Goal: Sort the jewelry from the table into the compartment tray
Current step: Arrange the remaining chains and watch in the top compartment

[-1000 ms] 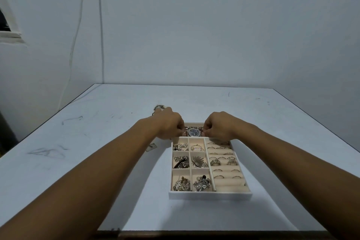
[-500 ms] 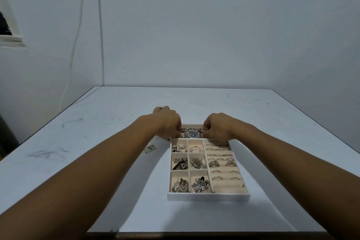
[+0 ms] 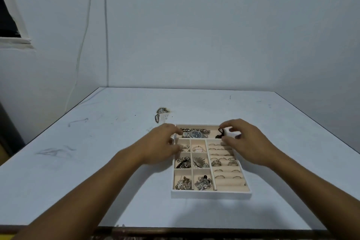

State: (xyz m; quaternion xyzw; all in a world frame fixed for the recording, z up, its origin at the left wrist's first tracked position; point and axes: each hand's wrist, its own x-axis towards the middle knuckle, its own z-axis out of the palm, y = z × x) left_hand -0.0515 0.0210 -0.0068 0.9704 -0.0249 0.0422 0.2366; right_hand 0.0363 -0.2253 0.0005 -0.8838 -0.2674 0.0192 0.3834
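Observation:
A white compartment tray (image 3: 211,194) with beige lining lies on the table in front of me. A silver wristwatch (image 3: 195,133) with a dark dial lies in its long back compartment, beside a small dark item (image 3: 219,133). The small left cells hold several earrings, brooches and chains; the right rolls hold several rings. My left hand (image 3: 160,147) hovers over the tray's back left corner with relaxed fingers, holding nothing. My right hand (image 3: 241,140) hovers over the back right, fingers loosely spread and empty. Loose jewelry (image 3: 161,114) lies on the table behind the tray.
The table (image 3: 78,161) is pale grey with scuff marks and its dark front edge runs along the bottom. White walls stand behind it, with a cable hanging at the left.
Both hands have let go of the wristwatch, which now lies in the back compartment. The hands have drawn back toward me and spread apart with fingers relaxed.

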